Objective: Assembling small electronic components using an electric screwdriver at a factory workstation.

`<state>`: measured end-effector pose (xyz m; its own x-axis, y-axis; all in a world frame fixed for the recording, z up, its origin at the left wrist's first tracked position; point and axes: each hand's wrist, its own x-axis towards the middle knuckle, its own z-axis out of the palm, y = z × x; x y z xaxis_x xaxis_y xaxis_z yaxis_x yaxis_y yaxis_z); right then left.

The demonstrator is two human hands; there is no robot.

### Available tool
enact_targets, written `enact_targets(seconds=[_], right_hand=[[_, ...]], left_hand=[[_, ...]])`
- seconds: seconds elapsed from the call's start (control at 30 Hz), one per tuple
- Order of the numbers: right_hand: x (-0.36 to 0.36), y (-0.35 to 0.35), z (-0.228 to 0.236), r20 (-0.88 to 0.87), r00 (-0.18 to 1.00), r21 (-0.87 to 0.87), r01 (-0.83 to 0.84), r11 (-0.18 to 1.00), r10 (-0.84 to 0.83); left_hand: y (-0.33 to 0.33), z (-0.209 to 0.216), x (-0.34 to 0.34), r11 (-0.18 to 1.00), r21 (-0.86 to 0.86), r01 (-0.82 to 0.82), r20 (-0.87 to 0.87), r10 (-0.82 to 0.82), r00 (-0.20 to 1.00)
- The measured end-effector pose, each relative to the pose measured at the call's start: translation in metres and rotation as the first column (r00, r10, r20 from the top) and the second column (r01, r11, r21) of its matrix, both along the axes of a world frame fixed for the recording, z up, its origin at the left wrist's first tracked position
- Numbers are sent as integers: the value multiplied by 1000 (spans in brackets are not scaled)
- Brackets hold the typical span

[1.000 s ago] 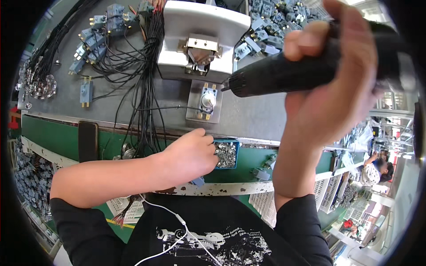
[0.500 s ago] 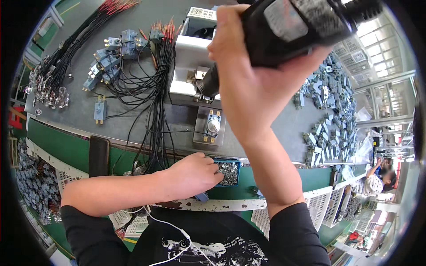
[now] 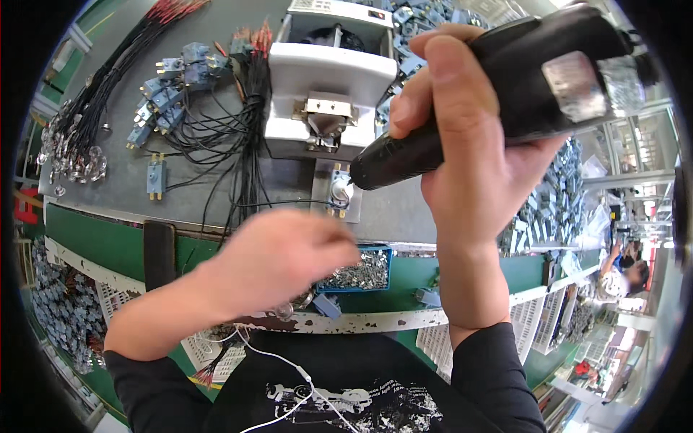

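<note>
My right hand [image 3: 473, 144] is wrapped round a black electric screwdriver [image 3: 516, 79], held aslant with its nose down to the left. The nose is right beside a small blue-grey switch-like unit [image 3: 339, 173] with a white round part and brass terminals. This unit sits on a metal block [image 3: 354, 209], and a black wire runs from it to the left. My left hand [image 3: 281, 249], smeared by motion, hovers at the left end of a blue tray [image 3: 390, 270] of small metal parts; its fingers are too blurred to show any hold.
A white screw feeder [image 3: 332, 68] stands behind the block. To its left lie bundled black wires [image 3: 249, 144] and several wired units [image 3: 170, 94]. Many loose units [image 3: 552, 195] are heaped on the right. A dark phone-like slab [image 3: 159, 252] rests at the front edge. Another person [image 3: 613, 281] is far right.
The screwdriver's nose has come away from the feeder's outlet, moving towards me to the unit on the block. My left hand has shifted left, uncovering more of the tray. The view has shifted slightly.
</note>
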<state>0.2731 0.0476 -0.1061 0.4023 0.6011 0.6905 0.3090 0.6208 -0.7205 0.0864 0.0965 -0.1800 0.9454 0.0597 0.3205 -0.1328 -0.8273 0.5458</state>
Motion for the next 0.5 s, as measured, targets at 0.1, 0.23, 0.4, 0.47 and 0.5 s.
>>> enact_targets(seconds=[0.1,0.23,0.4,0.47,0.5], right_hand=[[15,-7,-3,1,999,7,-50,999,50],[21,-23,-7,28,997,-101,71,992,-69],[12,-29,-2,49,996,-104,73,992,-69],[3,-33,8,12,999,-131,34,991,-33],[1,-34,7,15,999,-136,31,990,-29]], left_hand=[[22,7,6,931,-178,-319,14,327,945],[19,-6,15,948,-39,-314,89,317,944],[9,-21,21,944,107,-313,87,305,948],[9,-26,23,934,179,-310,92,298,950],[10,-28,24,933,173,-314,93,302,949]])
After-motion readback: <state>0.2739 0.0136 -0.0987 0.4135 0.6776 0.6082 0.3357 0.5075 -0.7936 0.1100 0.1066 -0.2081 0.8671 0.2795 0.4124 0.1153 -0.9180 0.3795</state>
